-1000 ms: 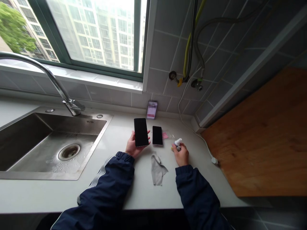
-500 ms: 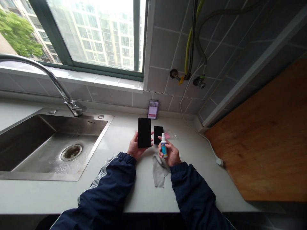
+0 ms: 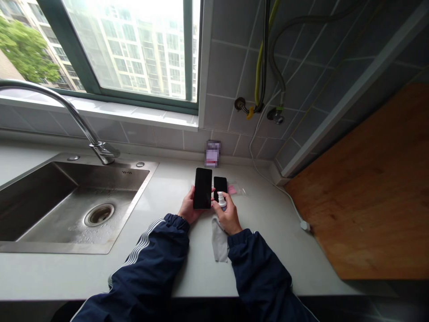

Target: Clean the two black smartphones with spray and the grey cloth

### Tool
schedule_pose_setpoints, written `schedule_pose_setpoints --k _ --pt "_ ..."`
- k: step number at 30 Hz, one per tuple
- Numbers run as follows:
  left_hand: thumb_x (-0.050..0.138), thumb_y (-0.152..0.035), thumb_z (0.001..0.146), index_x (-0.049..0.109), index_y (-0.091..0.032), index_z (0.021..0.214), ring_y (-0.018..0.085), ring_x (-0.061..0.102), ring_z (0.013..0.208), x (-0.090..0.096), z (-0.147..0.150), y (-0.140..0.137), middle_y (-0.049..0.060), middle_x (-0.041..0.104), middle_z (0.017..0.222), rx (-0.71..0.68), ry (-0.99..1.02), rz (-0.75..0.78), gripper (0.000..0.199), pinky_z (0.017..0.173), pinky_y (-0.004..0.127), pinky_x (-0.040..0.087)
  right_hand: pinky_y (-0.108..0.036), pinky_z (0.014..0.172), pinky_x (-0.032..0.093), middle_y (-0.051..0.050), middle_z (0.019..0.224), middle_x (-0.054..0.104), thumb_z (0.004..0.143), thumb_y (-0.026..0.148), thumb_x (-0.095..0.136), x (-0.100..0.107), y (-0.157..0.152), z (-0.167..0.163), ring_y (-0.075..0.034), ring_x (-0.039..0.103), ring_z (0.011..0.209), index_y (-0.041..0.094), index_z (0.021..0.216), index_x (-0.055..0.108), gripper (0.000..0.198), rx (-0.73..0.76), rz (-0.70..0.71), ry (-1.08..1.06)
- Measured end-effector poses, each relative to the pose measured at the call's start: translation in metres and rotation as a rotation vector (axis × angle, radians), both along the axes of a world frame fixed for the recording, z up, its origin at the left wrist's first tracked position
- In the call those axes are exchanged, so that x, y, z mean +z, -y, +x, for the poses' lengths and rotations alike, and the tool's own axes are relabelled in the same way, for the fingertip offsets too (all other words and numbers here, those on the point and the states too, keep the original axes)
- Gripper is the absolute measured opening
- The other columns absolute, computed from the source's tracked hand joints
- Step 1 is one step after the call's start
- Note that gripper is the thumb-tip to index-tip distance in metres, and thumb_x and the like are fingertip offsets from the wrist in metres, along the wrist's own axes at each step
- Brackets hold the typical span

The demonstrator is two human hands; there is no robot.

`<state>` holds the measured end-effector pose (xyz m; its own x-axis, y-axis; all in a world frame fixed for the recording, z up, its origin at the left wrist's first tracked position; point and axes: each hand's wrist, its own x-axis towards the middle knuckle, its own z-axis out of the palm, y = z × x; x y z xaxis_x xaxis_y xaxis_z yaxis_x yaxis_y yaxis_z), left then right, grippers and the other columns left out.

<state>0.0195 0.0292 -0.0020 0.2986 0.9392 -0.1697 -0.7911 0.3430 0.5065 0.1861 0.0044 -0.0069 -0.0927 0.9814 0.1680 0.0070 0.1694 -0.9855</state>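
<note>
A black smartphone is held upright by its edges in my left hand, its dark screen facing me. Close beside it, my right hand is wrapped round a small spray bottle; the white top shows, while my fingers hide most of the body. Behind the bottle a second, smaller black phone lies on the counter. Under my right wrist is a crumpled grey cloth, partly covered by the sleeve.
A blurred upright card or device leans against the tiled wall. Right of the small phone lies clear plastic with a pink piece. The steel sink and faucet are at left. A white plug and cord lie at right, near a wooden board.
My right hand has moved left toward the phone and turned the bottle, so its blue label no longer shows. The phone in my left hand has shifted and tilted slightly.
</note>
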Motion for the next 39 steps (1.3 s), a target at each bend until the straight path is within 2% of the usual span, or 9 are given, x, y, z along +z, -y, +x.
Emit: schedule_pose_setpoints --k 3,6,8,13,21,27,31,35,39 --pt "0.032 -0.055 0.104 0.057 -0.002 0.14 0.027 0.074 0.084 -0.006 0.001 -0.003 0.019 0.074 0.117 -0.015 -0.005 -0.05 0.068 0.081 0.038 0.06 -0.035 0.086 0.058 -0.006 0.109 0.071 0.093 0.038 0.065 0.002 0.002 -0.003 -0.021 0.07 0.093 0.026 0.153 0.038 0.067 -0.007 0.198 0.235" --pt "0.036 -0.054 0.103 0.054 -0.005 0.143 0.028 0.075 0.091 -0.01 0.0 -0.005 0.017 0.077 0.109 0.004 0.001 -0.061 0.066 0.084 0.039 0.06 -0.038 0.099 0.054 -0.008 0.129 0.066 0.099 0.034 0.054 0.004 0.002 -0.003 -0.024 0.066 0.116 0.029 0.149 0.047 0.05 -0.004 0.363 0.401" --pt "0.037 -0.054 0.103 0.053 -0.006 0.144 0.029 0.076 0.091 -0.013 0.0 -0.006 0.018 0.077 0.107 -0.001 0.003 -0.059 0.066 0.084 0.042 0.061 -0.038 0.099 0.055 -0.008 0.131 0.065 0.101 0.032 0.05 0.005 0.0 -0.004 -0.024 0.066 0.115 0.03 0.146 0.052 0.045 -0.075 0.407 0.435" --pt "0.036 -0.055 0.103 0.051 -0.006 0.146 0.03 0.076 0.09 -0.015 0.0 -0.006 0.02 0.074 0.117 -0.04 0.045 -0.029 0.067 0.083 0.046 0.061 -0.037 0.087 0.059 -0.008 0.117 0.066 0.102 0.03 0.047 0.009 -0.006 -0.007 -0.023 0.071 0.094 0.031 0.149 0.049 0.048 -0.184 0.432 0.495" --pt "0.035 -0.057 0.102 0.057 -0.009 0.142 0.031 0.075 0.092 -0.014 0.0 -0.005 0.017 0.076 0.114 -0.003 0.001 -0.035 0.065 0.082 0.043 0.062 -0.039 0.094 0.057 -0.009 0.125 0.066 0.101 0.027 0.049 0.009 -0.003 -0.01 -0.025 0.069 0.107 0.029 0.143 0.052 0.042 -0.149 0.458 0.481" --pt "0.033 -0.057 0.103 0.051 -0.009 0.147 0.03 0.075 0.088 -0.012 -0.004 -0.004 0.022 0.068 0.13 -0.013 -0.008 0.042 0.068 0.078 0.046 0.062 -0.042 0.099 0.054 -0.012 0.146 0.057 0.097 0.04 0.056 0.0 -0.009 -0.001 -0.029 0.063 0.124 0.026 0.157 0.035 0.064 -0.286 0.407 0.482" --pt "0.036 -0.057 0.102 0.05 -0.008 0.148 0.031 0.074 0.09 -0.01 -0.006 -0.002 0.025 0.061 0.139 0.009 -0.017 0.05 0.069 0.077 0.048 0.062 -0.039 0.088 0.057 -0.014 0.121 0.071 0.095 0.046 0.055 -0.008 -0.019 0.027 -0.028 0.071 0.103 0.019 0.134 0.059 0.048 -0.464 0.344 0.43" --pt "0.034 -0.057 0.102 0.05 -0.009 0.147 0.031 0.074 0.091 -0.007 -0.006 -0.001 0.023 0.06 0.141 0.0 -0.021 0.045 0.069 0.076 0.048 0.062 -0.035 0.07 0.057 -0.009 0.088 0.072 0.094 0.051 0.054 -0.015 -0.03 0.063 -0.024 0.07 0.073 0.017 0.117 0.064 0.043 -0.57 0.281 0.401" --pt "0.033 -0.057 0.102 0.051 -0.009 0.146 0.033 0.074 0.094 -0.006 -0.005 -0.001 0.022 0.059 0.143 -0.003 -0.029 0.053 0.069 0.078 0.05 0.062 -0.031 0.066 0.055 -0.002 0.073 0.067 0.094 0.052 0.053 -0.018 -0.033 0.085 -0.021 0.068 0.065 0.018 0.107 0.064 0.037 -0.576 0.261 0.378"
